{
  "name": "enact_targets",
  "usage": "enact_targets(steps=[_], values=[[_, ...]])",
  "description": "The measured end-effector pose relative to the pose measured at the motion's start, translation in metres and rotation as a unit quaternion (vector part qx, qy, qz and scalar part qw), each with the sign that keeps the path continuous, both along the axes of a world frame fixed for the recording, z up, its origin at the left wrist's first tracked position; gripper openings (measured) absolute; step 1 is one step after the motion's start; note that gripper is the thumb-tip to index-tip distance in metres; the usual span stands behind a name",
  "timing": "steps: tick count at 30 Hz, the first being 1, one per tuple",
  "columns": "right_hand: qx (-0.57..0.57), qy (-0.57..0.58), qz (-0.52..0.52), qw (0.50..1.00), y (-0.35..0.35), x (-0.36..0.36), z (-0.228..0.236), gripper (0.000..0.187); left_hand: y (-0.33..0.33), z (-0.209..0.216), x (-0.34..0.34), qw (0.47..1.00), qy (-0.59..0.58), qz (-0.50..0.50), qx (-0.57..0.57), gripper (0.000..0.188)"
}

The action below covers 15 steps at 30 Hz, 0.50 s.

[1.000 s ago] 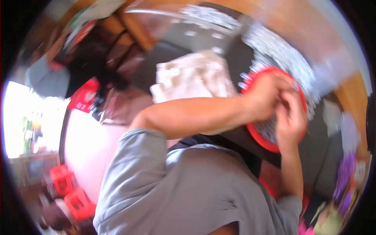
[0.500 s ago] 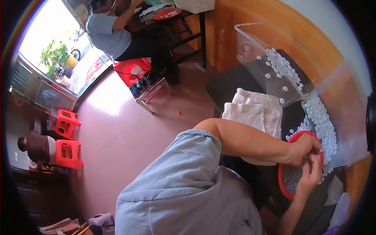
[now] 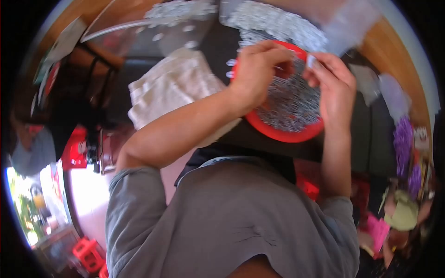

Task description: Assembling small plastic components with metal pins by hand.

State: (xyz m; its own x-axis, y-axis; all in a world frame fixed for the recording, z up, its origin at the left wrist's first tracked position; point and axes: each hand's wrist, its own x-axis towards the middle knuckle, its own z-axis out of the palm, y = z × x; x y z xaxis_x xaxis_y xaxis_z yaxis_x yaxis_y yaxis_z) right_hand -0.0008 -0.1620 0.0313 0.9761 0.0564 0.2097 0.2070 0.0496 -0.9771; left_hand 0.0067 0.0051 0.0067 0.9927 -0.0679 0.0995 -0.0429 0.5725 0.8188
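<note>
A round red basin point(image 3: 283, 135) on the dark table holds a heap of small silvery metal pieces point(image 3: 294, 104). Over its left side is my left hand point(image 3: 259, 74), fingers curled together; anything inside them is hidden. My right hand point(image 3: 333, 81) hovers above the basin's right rim. Between its thumb and forefinger it pinches a small white plastic piece point(image 3: 311, 60). A short gap separates the two hands. Just beyond the basin lies a pile of similar white pieces point(image 3: 278, 23) in a clear plastic container.
Left of the basin lies a folded cream towel point(image 3: 169, 85). A second clear container point(image 3: 116, 30) with white pieces is at the far left. Plastic bags point(image 3: 394, 90) rest at the right. Another person point(image 3: 34, 148) sits at the left, and people point(image 3: 398, 217) appear at the lower right.
My view has turned, bringing the basin to the upper middle and both forearms into sight. My hands, close together before, are now apart, and the white piece shows in the right fingers.
</note>
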Motion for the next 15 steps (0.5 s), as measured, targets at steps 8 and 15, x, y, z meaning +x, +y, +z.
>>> enact_targets(steps=[8,15], values=[[-0.024,-0.011,-0.021,0.999,-0.011,-0.013,0.005,0.016,-0.009,0.004,-0.015,0.996,0.010,-0.063,0.069,0.014],[-0.026,0.006,-0.001,1.000,-0.007,-0.011,0.002,0.015,-0.005,0.005,-0.016,0.994,0.002,-0.040,0.105,0.013]])
